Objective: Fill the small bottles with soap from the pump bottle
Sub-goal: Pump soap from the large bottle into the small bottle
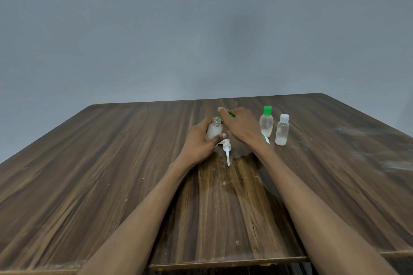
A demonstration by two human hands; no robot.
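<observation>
My left hand (199, 138) grips a small clear bottle (214, 130) that is uncapped and holds whitish soap, upright just above the wooden table (111, 163). My right hand (240, 125) holds a green cap (230, 114) right beside that bottle's open neck. A white pump head with its tube (227, 149) lies on the table just below my hands. The pump bottle's body is mostly hidden behind my right wrist; only a white and green edge (266, 139) shows.
Two more small bottles stand to the right: one with a green cap (266, 124) and one with a white cap (282, 130), each with a little liquid. Small pale spots (224, 183) mark the wood near me. A grey wall rises behind the table.
</observation>
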